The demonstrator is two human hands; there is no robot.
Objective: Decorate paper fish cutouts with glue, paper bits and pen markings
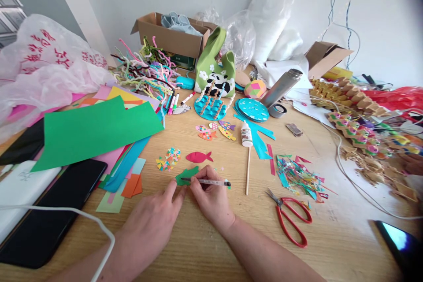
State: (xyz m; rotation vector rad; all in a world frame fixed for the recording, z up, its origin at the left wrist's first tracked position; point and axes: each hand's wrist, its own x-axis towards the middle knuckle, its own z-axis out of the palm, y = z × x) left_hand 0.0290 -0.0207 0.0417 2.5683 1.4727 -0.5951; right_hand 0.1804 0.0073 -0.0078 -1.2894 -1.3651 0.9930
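Two bare hands meet over a small green cutout (187,172) at the near middle of the wooden table (261,238). The right hand (211,200) grasps a pen (213,182) between thumb and fingers, the pen's tip pointing left over the cutout and its dark end to the right. The left hand (155,211) has its fingertips at the cutout's near left edge; whether they pinch it or only press it, I cannot tell. Just beyond the cutout lies a red fish (199,157), with a heap of confetti (169,158) to its left. Farther off, several decorated fish (207,135) sit close together, and right of them a glue bottle (246,135) lies near the far end of a stick (247,174). Scissors (292,222) with red handles rest on the near right, their blades slightly parted, and a pile of scraps (297,176) spreads just beyond them. To the left, a large green sheet (99,132) covers part of a stack of coloured paper; a black phone (62,211) lies nearer. At the far side stands a green bag (216,64) with a panda, in front of a cardboard box (178,42).
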